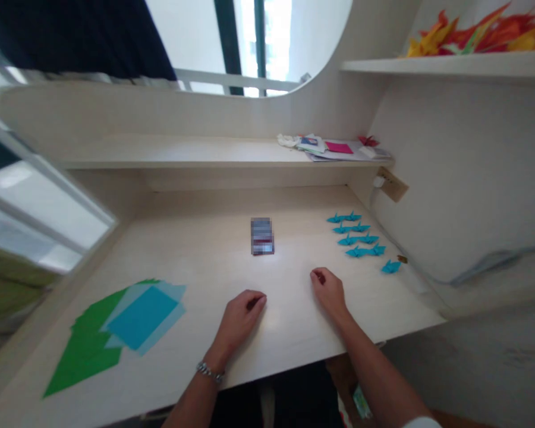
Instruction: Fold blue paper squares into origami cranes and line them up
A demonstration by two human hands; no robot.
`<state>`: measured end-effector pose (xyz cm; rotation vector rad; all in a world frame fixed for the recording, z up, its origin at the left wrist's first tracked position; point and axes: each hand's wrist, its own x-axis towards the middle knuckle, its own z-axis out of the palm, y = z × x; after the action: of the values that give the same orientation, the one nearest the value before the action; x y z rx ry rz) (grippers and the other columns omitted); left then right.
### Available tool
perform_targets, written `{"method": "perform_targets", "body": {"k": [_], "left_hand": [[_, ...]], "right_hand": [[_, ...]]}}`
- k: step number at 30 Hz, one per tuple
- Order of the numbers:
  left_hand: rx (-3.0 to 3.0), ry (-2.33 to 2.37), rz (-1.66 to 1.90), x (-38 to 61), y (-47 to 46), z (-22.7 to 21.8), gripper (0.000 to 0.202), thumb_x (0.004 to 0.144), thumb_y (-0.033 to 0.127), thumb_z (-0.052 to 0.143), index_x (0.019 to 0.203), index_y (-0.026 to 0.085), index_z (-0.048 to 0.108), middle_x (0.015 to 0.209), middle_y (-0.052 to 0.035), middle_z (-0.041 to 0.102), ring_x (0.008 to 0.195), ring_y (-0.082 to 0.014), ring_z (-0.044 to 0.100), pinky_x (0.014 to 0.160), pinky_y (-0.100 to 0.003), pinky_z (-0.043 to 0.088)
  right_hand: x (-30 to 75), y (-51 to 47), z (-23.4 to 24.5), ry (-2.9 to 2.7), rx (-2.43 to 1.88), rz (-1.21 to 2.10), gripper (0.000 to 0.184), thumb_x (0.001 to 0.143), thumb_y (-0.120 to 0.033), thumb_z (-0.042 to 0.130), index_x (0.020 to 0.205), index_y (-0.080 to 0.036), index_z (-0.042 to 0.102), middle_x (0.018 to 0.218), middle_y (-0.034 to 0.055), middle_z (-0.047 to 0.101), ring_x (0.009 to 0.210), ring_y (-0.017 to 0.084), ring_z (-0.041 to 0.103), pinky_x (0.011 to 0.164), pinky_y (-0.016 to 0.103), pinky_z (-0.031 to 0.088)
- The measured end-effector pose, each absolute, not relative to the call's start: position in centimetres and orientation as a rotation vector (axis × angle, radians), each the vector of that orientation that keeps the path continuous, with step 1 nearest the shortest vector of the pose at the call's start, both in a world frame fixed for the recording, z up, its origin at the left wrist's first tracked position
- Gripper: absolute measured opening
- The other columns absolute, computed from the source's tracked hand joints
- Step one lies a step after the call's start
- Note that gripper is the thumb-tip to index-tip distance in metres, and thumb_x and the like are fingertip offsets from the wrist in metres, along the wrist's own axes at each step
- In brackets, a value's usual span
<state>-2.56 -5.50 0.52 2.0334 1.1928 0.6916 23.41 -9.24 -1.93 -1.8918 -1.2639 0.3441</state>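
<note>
My left hand [241, 318] rests on the pale desk near its front edge, fingers curled in and thumb close against them; nothing shows in it. A metal bracelet [210, 372] circles that wrist. Further right, my right hand [330, 292] lies on the desk, also loosely closed, with no object visible in it. Beyond the hands, between them, is a small dark rectangular thing [262, 236], blurred out. Several blue folded paper cranes [361, 239] stand in rows past my right hand, with one single blue crane [391, 267] nearer. To the left lie blue paper sheets [143, 318] over green paper sheets [82, 351].
A low shelf [196, 150] runs along the back, holding papers [323, 146] and a red folded piece [368, 141]. Red and yellow folded paper [481, 35] fills an upper right shelf. A cable [437, 280] trails along the right wall. A mirror [267, 47] hangs behind.
</note>
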Motion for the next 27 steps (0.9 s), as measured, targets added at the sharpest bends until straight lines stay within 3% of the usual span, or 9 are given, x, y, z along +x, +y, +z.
{"method": "perform_targets", "body": {"k": [8,12,16,22,27], "left_hand": [[1.836,1.712,0.996,-11.7,-7.2,0.2,0.027,0.085,0.035,0.05,0.098,0.017,0.067,0.098,-0.0069,0.068,0.084,-0.0182,0.063,0.075,-0.03,0.051],[1.892,2.237,0.979,-18.6,-6.3,-0.3,0.035,0.085,0.036,0.049,0.104,0.012,0.066,0.11,-0.0136,0.063,0.105,-0.0261,0.055,0.095,-0.04,0.041],[1.818,2.59,0.697,-22.2,-5.4,-0.3,0.047,0.085,0.046,0.046,0.116,0.013,0.062,0.127,-0.0177,0.052,0.118,-0.0357,0.041,0.095,-0.052,0.034],[1.717,2.64,0.525,-22.2,-5.0,-0.3,0.041,0.086,0.048,0.044,0.112,0.026,0.066,0.136,-0.0124,0.047,0.122,-0.0369,0.033,0.092,-0.056,0.029],[1.665,2.633,0.61,-21.6,-5.1,-0.2,0.036,0.087,0.044,0.045,0.107,0.026,0.069,0.135,-0.0118,0.049,0.121,-0.0359,0.035,0.093,-0.056,0.026]], "right_hand": [[17.7,-6.1,-1.0,-1.571,-2.095,0.394,0.036,0.088,-0.046,0.038,0.095,-0.026,0.067,0.088,0.0026,0.069,0.076,0.021,0.06,0.06,0.028,0.037],[17.9,-6.2,-1.5,-1.614,-2.132,0.403,0.041,0.089,-0.051,0.035,0.099,-0.026,0.066,0.088,0.0033,0.069,0.078,0.021,0.06,0.06,0.028,0.035],[18.2,-6.3,-1.9,-1.615,-2.176,0.404,0.042,0.088,-0.053,0.036,0.099,-0.026,0.066,0.091,0.0032,0.069,0.079,0.022,0.059,0.06,0.028,0.035],[18.2,-6.3,-2.0,-1.629,-2.19,0.404,0.04,0.087,-0.054,0.036,0.099,-0.029,0.065,0.095,0.0009,0.069,0.081,0.022,0.059,0.062,0.028,0.036],[18.1,-6.3,-1.8,-1.621,-2.197,0.397,0.04,0.087,-0.053,0.037,0.099,-0.028,0.066,0.095,0.0019,0.069,0.081,0.022,0.059,0.061,0.028,0.036]]}}
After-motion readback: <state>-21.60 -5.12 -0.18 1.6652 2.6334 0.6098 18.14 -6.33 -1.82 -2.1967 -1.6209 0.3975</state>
